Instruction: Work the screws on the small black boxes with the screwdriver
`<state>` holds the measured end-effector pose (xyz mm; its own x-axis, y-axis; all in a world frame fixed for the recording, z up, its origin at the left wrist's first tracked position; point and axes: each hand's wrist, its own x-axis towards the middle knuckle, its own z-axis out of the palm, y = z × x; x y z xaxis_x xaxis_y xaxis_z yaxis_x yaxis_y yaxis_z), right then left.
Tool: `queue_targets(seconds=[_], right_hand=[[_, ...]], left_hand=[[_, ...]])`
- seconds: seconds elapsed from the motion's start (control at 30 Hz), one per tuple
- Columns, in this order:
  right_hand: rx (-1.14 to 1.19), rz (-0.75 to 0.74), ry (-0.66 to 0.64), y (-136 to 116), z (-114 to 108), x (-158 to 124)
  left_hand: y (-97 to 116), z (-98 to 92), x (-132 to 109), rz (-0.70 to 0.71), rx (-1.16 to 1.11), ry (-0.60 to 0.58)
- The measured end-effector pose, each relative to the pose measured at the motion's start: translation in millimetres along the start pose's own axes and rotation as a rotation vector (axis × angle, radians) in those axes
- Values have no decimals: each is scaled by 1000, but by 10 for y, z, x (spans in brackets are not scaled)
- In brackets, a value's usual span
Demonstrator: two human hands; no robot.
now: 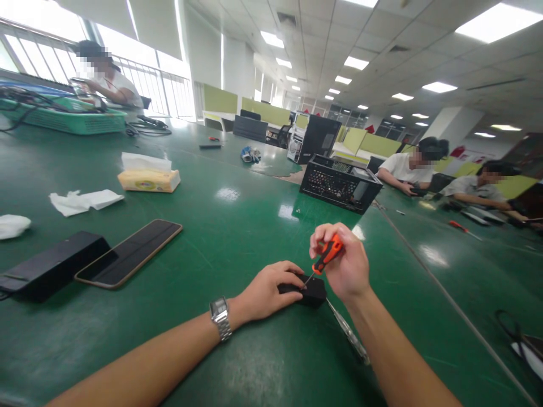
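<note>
A small black box (316, 291) lies on the green tabletop in front of me. My left hand (271, 289) is closed around its left end, thumb on the near side and fingers across the top. In my right hand (345, 263) is an orange and black screwdriver (330, 252), tilted, with its shaft pointing down-left. The tip reaches the top of the box beside my left fingertips; whether it sits in a screw is too small to tell. A clear-handled slim screwdriver (350, 334) rests on the table just right of the box.
Left of me are a phone (131, 254), a black power adapter (55, 260), tissues (85, 200) and a tissue pack (148, 180). A black metal computer case (339, 183) stands ahead. A green basket (80, 118) of cables is far left. Other people sit at left and right.
</note>
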<state>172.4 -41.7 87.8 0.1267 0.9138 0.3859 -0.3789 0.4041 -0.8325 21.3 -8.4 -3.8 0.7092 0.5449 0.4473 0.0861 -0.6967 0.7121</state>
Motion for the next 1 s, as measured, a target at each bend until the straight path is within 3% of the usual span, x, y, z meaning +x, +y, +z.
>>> queue_targets(seconds=[0.07,0.1,0.17,0.2,0.23,0.3,0.37,0.43,0.5,0.6,0.73,0.8,0.9,1.0], right_hand=[[-47,28,13,-83,-124,30],[-81,-22,82,-114,-238,33],[-266,-278,301,-129,-554,-14],[-475,-382,401,-107,-732,-68],[-751,-357,375,-66,-905,-140],[-1171,-200,108,44,-1184,-316],[-1312,-76,-180,138,-1330,-496],[-1385,-44,-211,162,-1357,-654],[-1491,7,-155,114,-1321,-794],[-1576,263,-276,-7,-1244,-974],[-1162,445,-341,-122,-1143,-1071],[-1080,417,-323,-163,-1091,-1050],[-1214,288,-330,-223,-1054,-1002],[-1275,277,-331,-269,-1097,-986]], left_hand=[[28,-15,2,2,19,-27],[49,-22,7,-3,39,-38],[97,-26,23,-41,114,-43],[120,-20,32,-72,162,-40],[140,-10,40,-106,204,-38],[159,12,48,-149,246,-44],[146,16,41,-153,233,-43],[109,-14,20,-143,191,-19],[65,-71,-3,-152,131,18],[13,-145,-12,-230,30,87],[-1,-149,10,-305,-30,107],[19,-133,7,-272,-3,81],[62,-131,-20,-180,74,5],[80,-154,-40,-127,89,-70]])
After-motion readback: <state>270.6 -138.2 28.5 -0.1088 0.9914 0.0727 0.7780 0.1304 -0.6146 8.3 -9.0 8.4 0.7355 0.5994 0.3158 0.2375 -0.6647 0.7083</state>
